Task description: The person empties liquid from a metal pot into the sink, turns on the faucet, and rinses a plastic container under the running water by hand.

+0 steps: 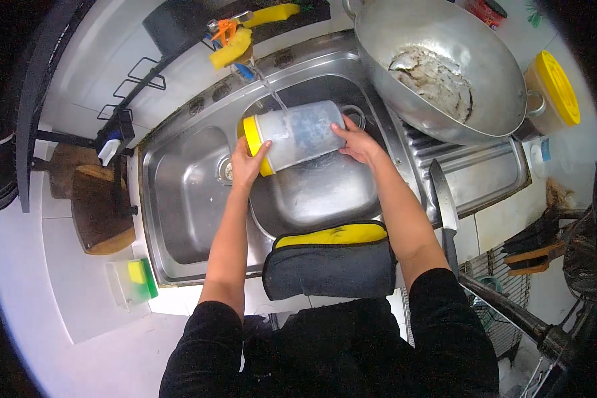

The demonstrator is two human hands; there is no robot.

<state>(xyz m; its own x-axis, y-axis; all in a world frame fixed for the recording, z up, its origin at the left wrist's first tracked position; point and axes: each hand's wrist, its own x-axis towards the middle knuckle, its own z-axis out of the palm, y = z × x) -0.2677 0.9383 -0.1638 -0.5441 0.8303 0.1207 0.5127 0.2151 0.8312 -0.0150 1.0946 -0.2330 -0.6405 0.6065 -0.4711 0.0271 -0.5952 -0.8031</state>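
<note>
Tilted on its side, a translucent plastic canister [303, 134] with a yellow screw lid [257, 145] is held over the right basin [323, 194] of a stainless steel double sink. My left hand [247, 161] grips the lid end, thumb on top. At the opposite end, my right hand [359, 142] holds the base. A stream of water [271, 89] falls from the tap onto the canister's upper side. What is inside the canister cannot be made out. A grey cloth with yellow lining [331, 263] hangs over the sink's front edge, between my forearms.
A large metal pot [443, 74] with a stained bottom leans over the drainboard [487, 174]. Near my right forearm, a kitchen knife [445, 199] lies at the sink edge. Another yellow-lidded container [552, 94] stands far right. Wooden cutting boards [102, 209] and a sponge holder [134, 281] are left.
</note>
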